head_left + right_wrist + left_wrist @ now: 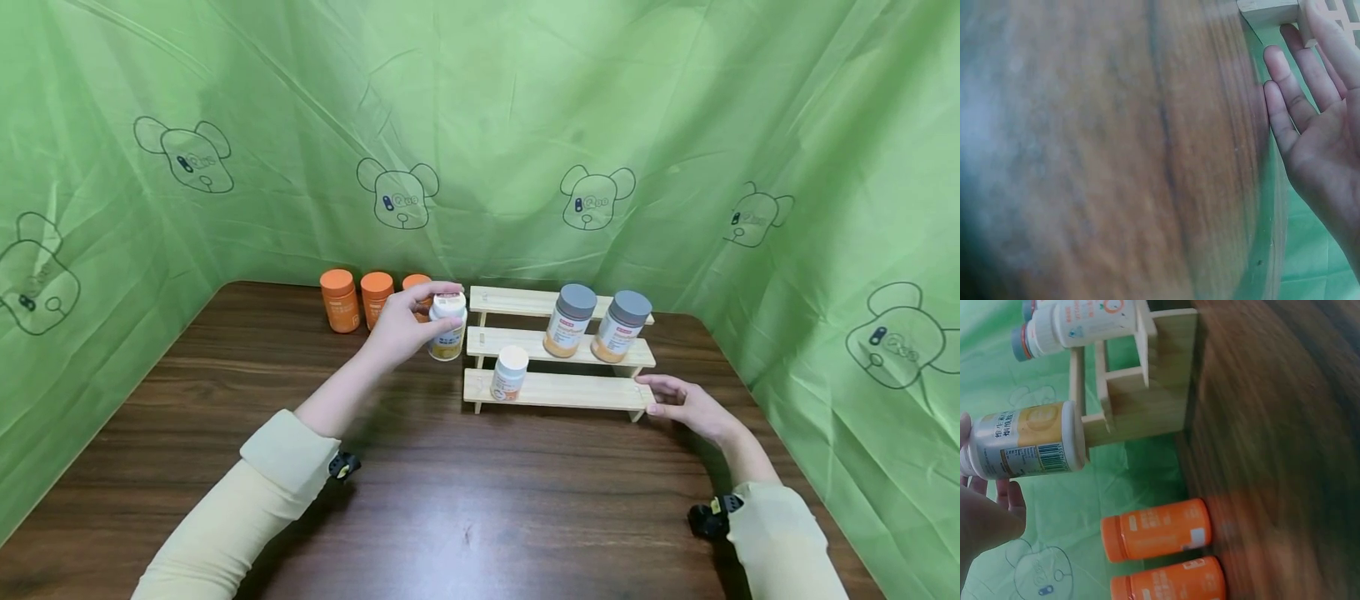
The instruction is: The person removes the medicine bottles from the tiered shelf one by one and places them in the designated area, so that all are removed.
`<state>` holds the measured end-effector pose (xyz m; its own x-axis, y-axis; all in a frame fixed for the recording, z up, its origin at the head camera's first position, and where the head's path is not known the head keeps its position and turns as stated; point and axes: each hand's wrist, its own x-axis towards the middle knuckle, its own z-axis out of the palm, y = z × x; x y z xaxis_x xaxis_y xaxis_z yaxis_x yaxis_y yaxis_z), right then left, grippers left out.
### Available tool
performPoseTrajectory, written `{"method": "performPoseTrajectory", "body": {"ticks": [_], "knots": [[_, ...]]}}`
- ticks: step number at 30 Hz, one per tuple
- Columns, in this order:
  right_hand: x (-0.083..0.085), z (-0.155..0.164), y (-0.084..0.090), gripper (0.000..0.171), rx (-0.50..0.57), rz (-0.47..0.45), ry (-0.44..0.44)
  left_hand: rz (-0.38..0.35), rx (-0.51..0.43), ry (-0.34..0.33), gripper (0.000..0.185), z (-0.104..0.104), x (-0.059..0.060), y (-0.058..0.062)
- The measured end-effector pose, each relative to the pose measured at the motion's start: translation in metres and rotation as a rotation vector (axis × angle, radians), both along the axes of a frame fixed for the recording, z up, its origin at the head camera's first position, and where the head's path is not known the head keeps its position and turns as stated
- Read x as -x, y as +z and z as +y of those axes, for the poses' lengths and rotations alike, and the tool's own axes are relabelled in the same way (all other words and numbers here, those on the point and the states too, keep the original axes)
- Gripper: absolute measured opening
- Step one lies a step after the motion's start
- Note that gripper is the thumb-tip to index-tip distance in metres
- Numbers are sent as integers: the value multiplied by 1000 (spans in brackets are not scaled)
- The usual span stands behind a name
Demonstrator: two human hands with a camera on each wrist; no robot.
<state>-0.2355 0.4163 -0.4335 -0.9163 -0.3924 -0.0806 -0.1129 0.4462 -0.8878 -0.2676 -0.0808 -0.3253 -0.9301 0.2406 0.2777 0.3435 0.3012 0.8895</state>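
My left hand point(397, 330) pinches a white supplement bottle point(447, 343) with a yellow label near its cap, thumb on one side and fingers on the other. The bottle is upright beside the left end of a three-step wooden display shelf point(577, 390); in the left wrist view its base is clear of the table. My right hand point(697, 412) holds the right end of the shelf's lowest step between thumb and fingers. A small white bottle point(510, 375) stands on the left of that step. Two grey-capped bottles, one left point(568, 323) and one right point(621, 329), stand on the middle step.
Several orange bottles point(342, 307) stand in a row at the back left of the dark wooden table point(480, 500), one partly behind my left hand. Green cloth point(495, 100) printed with bear faces hangs around the back and sides.
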Motion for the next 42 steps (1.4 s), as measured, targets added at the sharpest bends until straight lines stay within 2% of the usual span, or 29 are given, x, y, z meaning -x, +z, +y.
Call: {"method": "performPoseTrajectory", "body": {"ticks": [4, 6, 15, 29, 34, 42], "knots": [[0, 0, 0, 52, -4, 2, -3, 11, 17, 12, 42, -8, 2, -8], [0, 0, 0, 52, -3, 9, -1, 15, 28, 18, 42, -12, 6, -15], [1, 1, -2, 51, 4, 11, -4, -23, 40, 35, 44, -27, 15, -34], [0, 1, -3, 51, 24, 10, 3, -53, 41, -18, 45, -41, 32, -59], [1, 0, -2, 53, 20, -9, -13, -77, 61, -21, 45, -45, 36, -64], [1, 1, -2, 55, 25, -19, -9, -154, 84, -28, 48, -51, 40, -66]]}}
